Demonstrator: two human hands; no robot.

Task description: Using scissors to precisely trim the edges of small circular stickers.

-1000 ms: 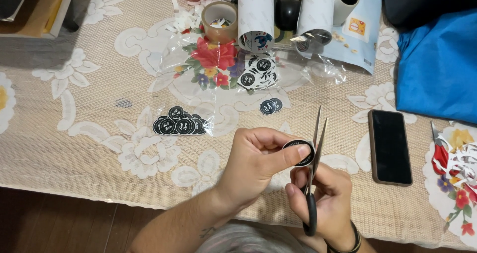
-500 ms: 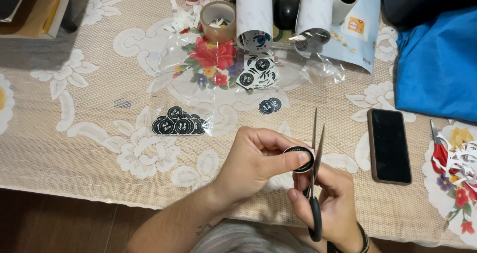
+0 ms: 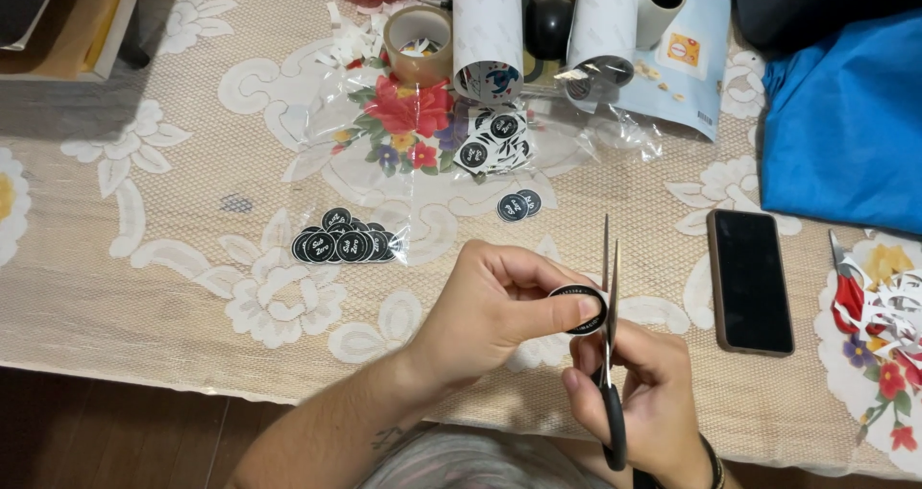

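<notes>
Lace-covered table [image 3: 144, 287]; stickers [image 3: 344, 245]; phone [image 3: 750, 280]

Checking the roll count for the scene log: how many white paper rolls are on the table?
3. Two large white rolls stand at the top edge, one left and one right of a dark object; a small tube lies just right of them. More may sit beyond the frame.

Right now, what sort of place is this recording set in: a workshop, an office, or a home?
Most likely a home table used for craft work. A lace tablecloth with floral print covers it, a phone lies on it, and the right hand works scissors on a round sticker held by the left hand.
</notes>
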